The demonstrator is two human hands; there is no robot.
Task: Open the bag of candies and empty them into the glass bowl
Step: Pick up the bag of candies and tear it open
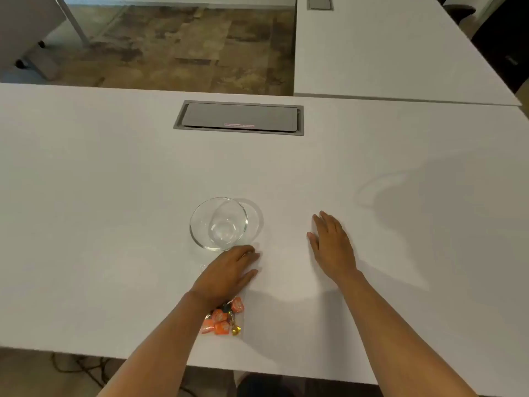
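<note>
An empty glass bowl (218, 224) stands upright on the white table (114, 196). Just in front of it lies a clear plastic bag of candies (223, 319), orange and gold wrappers showing. My left hand (229, 272) rests palm down over the bag's upper part, fingers slightly spread, its fingertips close to the bowl's near rim. The bag's top is hidden under that hand. My right hand (332, 245) lies flat on the table to the right of the bowl, fingers together, holding nothing.
A grey cable hatch (239, 118) is set into the table behind the bowl. A second white table (386, 53) adjoins at the back right. The table's near edge runs just below the bag; cables lie on the floor beneath.
</note>
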